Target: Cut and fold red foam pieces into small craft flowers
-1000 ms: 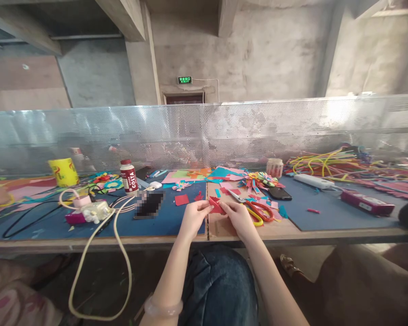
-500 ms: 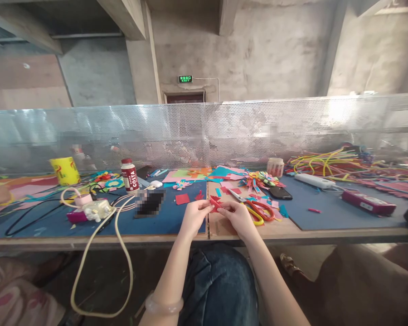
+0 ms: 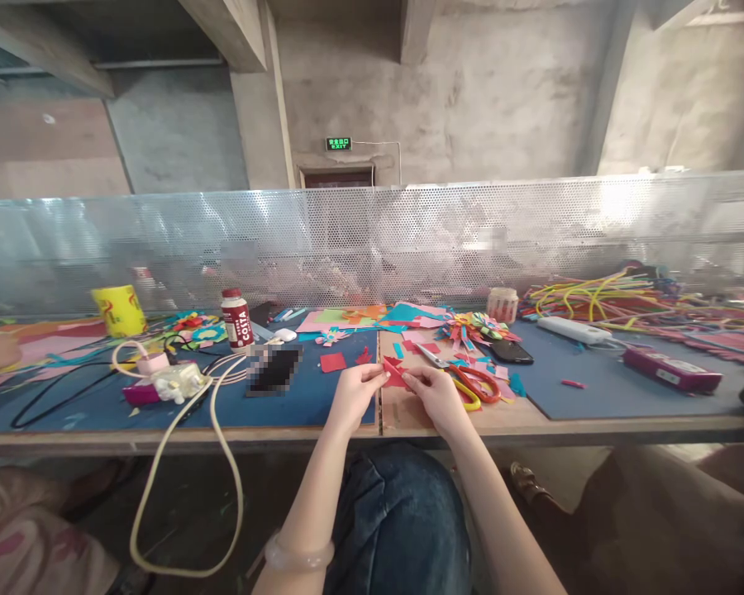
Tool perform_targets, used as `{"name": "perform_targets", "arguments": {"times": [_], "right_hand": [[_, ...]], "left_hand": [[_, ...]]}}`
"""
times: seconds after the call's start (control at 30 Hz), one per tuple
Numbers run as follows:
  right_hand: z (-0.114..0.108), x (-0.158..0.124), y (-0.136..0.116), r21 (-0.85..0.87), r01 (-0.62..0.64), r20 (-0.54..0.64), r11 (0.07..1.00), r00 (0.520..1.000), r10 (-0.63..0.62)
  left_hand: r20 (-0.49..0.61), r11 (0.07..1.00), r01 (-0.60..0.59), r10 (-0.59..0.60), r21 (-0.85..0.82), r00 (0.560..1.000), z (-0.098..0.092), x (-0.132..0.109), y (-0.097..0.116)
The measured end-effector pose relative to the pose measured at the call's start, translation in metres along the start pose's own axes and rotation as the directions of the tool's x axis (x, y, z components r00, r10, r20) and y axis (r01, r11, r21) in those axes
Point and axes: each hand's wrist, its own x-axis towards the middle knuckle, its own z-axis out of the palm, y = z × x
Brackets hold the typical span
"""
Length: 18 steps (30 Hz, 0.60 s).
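Observation:
My left hand (image 3: 355, 394) and my right hand (image 3: 435, 394) meet over the table's front edge, both pinching a small folded red paper piece (image 3: 394, 373) between their fingertips. Red-and-yellow-handled scissors (image 3: 466, 382) lie just right of my right hand. A red paper square (image 3: 333, 362) and other red scraps (image 3: 364, 357) lie on the blue mat (image 3: 298, 401) just beyond my left hand. A finished multicoloured paper flower (image 3: 476, 327) sits farther back.
A phone (image 3: 274, 369), a brown drink bottle (image 3: 236, 319), a yellow cup (image 3: 117, 311) and a charger with a cream cable (image 3: 171, 383) stand to the left. Another phone (image 3: 512, 351), a white power strip (image 3: 573, 330), a purple box (image 3: 668, 370) and coloured strips (image 3: 613, 297) lie right. A perforated metal screen (image 3: 372, 240) backs the table. Other people sit at both sides.
My hands have shifted slightly while working the red paper; its shape between my fingers has changed a little. Nothing else moved.

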Motion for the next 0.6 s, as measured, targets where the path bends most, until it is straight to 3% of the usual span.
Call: {"name": "perform_targets", "arguments": {"times": [0.13, 0.4, 0.6], "right_hand": [[0.000, 0.001, 0.001, -0.012, 0.033, 0.008, 0.999, 0.999, -0.033], [0.001, -0.001, -0.002, 0.042, 0.041, 0.111, 0.998, 0.993, -0.045], [0.000, -0.001, -0.001, 0.006, 0.000, 0.051, 1.000, 0.999, 0.000]], "left_hand": [[0.033, 0.999, -0.030, 0.030, 0.015, 0.999, 0.000, -0.001, 0.002], [0.205, 0.987, -0.151, 0.135, 0.062, 0.969, 0.000, -0.007, 0.009], [0.248, 0.976, -0.181, 0.147, 0.118, 0.958, 0.000, -0.007, 0.011]]}}
